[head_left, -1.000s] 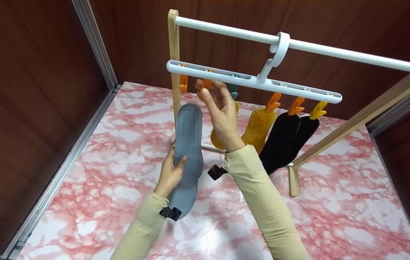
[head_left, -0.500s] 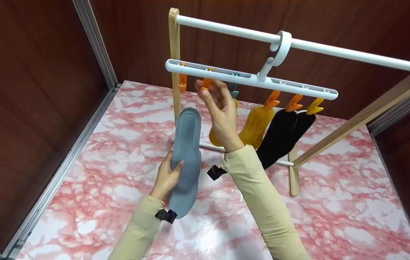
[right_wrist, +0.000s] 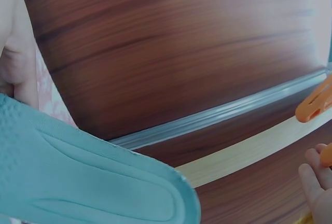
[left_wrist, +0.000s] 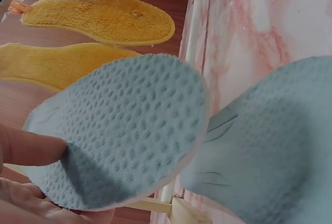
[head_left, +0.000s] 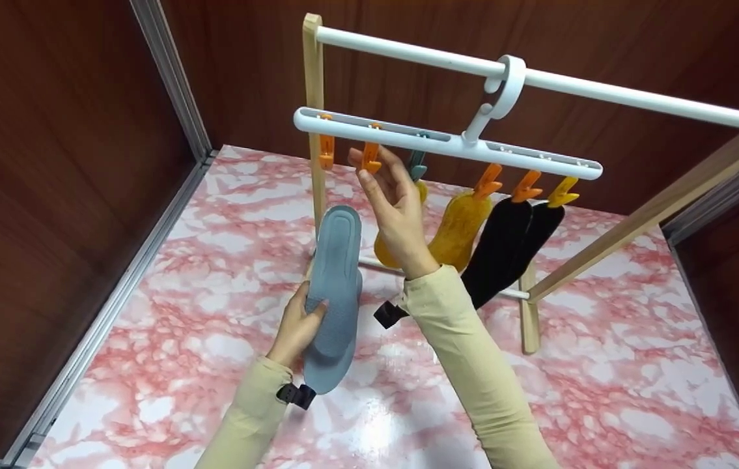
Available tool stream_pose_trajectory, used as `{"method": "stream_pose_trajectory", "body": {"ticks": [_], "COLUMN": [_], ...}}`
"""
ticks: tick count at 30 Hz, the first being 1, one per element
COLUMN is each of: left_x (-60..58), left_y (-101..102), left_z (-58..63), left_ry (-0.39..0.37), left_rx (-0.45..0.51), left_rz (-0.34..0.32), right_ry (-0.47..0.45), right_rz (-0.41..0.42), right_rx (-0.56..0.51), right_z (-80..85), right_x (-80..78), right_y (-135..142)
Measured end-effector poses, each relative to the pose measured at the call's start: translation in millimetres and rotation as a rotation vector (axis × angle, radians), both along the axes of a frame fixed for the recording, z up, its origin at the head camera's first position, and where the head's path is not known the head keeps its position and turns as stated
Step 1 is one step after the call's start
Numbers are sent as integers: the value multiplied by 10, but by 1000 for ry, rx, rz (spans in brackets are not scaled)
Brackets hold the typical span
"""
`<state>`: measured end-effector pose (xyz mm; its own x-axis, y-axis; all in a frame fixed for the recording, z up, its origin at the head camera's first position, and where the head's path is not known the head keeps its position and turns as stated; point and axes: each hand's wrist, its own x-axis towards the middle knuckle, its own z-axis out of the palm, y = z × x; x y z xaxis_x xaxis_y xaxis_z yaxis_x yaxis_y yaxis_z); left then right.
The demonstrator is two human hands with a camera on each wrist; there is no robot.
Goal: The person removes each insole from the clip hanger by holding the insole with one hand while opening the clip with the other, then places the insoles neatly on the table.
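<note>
My left hand [head_left: 294, 332] grips two grey-blue insoles [head_left: 336, 260], one lying over the other, thumb on the upper face. In the left wrist view the dimpled end of one insole [left_wrist: 129, 125] is under the thumb, and the other insole [left_wrist: 254, 151] spreads out to the right. My right hand [head_left: 398, 212] is raised to the hanger [head_left: 395, 135], thumb and fingers around the lower end of the second orange clip [head_left: 371, 156] from the left. That clip holds no insole. In the right wrist view, fingertips [right_wrist: 308, 180] touch the clip's edge.
Yellow insoles [head_left: 460, 225] and black insoles [head_left: 499, 244] hang from clips on the hanger. Another orange clip [head_left: 326, 150] hangs at its left end. The hanger hooks over a white rod [head_left: 603, 91] on a wooden stand [head_left: 655, 241]. Brown panels [head_left: 63, 195] enclose the marbled surface [head_left: 213, 365].
My left hand and the upper insole have shifted slightly down. The hanger has swung a little to the left, and my right hand has followed with the same clip.
</note>
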<state>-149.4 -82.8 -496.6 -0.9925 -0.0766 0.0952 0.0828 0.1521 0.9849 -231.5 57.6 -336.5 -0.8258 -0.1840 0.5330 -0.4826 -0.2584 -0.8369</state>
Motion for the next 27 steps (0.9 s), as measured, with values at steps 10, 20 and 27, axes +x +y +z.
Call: {"method": "stream_pose_trajectory", "body": {"ticks": [10,20,27], "left_x": [36,81,75], "left_y": [-27,-54,-61], "left_z": [-84,-100,-157], "left_ry": [-63,-94,-98], "left_rx": [-13,5,-48], "left_rz": [-3,-25,-26], "right_ry": [-16,23,4], "right_rz": [-6,12,26], "right_rx": [75,88,94], "right_z": [-54,-112,-131], "right_x": [28,22,47], "right_y": [3,32,51]}}
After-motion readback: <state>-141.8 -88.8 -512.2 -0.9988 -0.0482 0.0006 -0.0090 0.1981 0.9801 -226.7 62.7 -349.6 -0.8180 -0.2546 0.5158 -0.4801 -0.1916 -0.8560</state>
